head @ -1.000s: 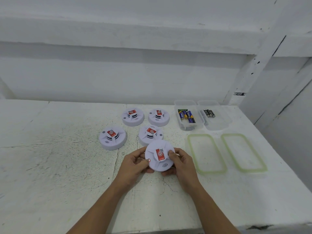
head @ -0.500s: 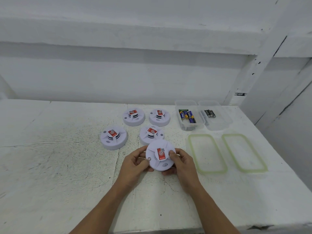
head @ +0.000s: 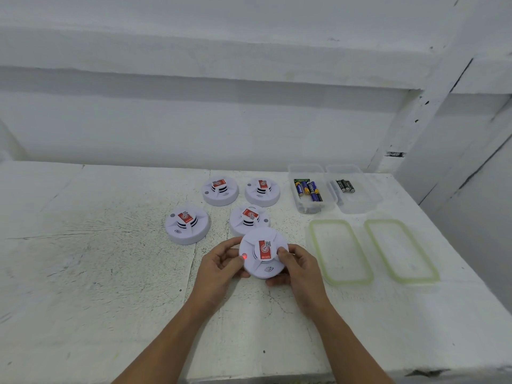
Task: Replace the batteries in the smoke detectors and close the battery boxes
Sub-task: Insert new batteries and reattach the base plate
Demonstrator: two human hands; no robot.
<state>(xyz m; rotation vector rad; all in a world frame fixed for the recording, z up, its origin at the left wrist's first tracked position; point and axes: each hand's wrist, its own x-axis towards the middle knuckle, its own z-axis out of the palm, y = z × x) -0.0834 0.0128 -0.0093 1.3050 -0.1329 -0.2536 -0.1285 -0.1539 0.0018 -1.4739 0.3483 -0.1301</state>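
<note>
Lamp (head: 244,256) newly lit, both hands (head: 219,268) (head: 300,273) clasping detector (head: 264,252)

Soft, even, cool-white light fills the scene, with no harsh glare. A dim band of shadow runs under the ledge (head: 194,51) on the far wall. Only faint, blurred shadows lie on the table (head: 83,273) below the left hand (head: 219,270) and right hand (head: 300,273). These hold a smoke detector (head: 264,249) whose small red lamp (head: 244,256) glows. The picture is slightly soft throughout, and straight lines bow near the left and right edges.
</note>
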